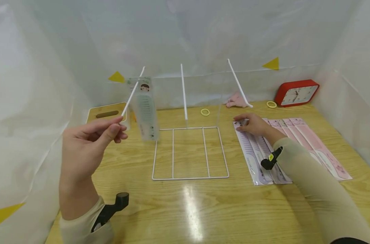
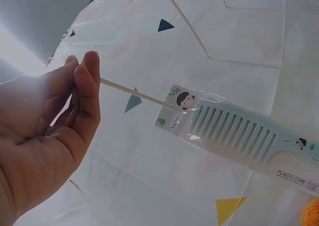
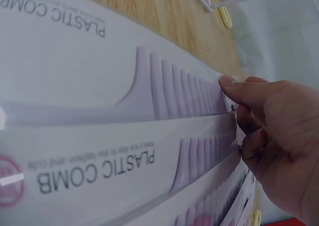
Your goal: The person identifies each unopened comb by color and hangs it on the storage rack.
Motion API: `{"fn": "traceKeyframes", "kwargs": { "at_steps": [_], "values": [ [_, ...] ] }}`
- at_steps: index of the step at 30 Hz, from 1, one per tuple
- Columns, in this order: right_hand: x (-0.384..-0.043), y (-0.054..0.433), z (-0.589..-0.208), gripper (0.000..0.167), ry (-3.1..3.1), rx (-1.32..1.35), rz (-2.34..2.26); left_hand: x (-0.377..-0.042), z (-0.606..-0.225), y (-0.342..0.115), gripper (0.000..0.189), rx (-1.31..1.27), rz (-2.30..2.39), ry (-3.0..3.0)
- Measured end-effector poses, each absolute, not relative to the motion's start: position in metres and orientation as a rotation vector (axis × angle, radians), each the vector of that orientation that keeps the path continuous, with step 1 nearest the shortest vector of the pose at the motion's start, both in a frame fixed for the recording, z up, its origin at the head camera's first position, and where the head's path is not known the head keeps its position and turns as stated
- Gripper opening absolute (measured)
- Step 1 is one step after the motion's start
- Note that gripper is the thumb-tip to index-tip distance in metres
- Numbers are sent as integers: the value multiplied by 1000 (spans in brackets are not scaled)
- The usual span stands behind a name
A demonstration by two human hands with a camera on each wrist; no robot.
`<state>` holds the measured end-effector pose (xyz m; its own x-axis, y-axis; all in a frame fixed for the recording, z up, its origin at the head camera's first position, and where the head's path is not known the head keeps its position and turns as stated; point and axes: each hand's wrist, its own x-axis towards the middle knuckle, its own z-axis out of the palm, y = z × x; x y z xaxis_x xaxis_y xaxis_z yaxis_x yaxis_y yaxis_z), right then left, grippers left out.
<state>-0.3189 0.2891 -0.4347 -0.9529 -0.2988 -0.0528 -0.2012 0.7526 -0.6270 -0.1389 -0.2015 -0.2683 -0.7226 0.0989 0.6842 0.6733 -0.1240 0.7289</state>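
Observation:
My left hand (image 1: pixel 88 145) pinches the front end of a white rod (image 1: pixel 131 95), the left one of three on a wire display rack (image 1: pixel 190 178). From that rod hangs a green packaged plastic comb (image 1: pixel 146 110), with a dark-haired cartoon face on its card. Over on the right, my right hand (image 1: pixel 254 127) has thumb and fingers at the top end of the leftmost purple packaged comb (image 1: pixel 247 152). The right wrist view shows the thumb on the package (image 3: pixel 174 86) and the other fingers curled at its edge.
Several purple and pink packaged combs (image 1: pixel 319 142) lie in a row at the right. Behind stand a red clock (image 1: pixel 299 94), a pink plush (image 1: pixel 236 100) and yellow rings (image 1: pixel 205 112). A white-rimmed box (image 1: pixel 107 107) stands back left. The rack's middle rod (image 1: pixel 183 91) and right rod (image 1: pixel 239 83) hold nothing.

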Motion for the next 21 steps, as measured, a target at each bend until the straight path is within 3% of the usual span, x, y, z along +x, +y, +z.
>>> {"fn": "traceKeyframes", "kwargs": {
  "at_steps": [11, 17, 21],
  "values": [
    [-315, 285, -416, 34, 2801, -486, -1142, -139, -276, -212, 42, -719, -1812, -1971],
    [-303, 279, -391, 27, 2799, -449, -1223, -147, -308, -234, 39, -726, -1297, -2619],
    [-288, 279, -371, 24, 2829, -504, -1233, -152, -333, -240, 42, -708, -1212, -2832]
  ]
}}
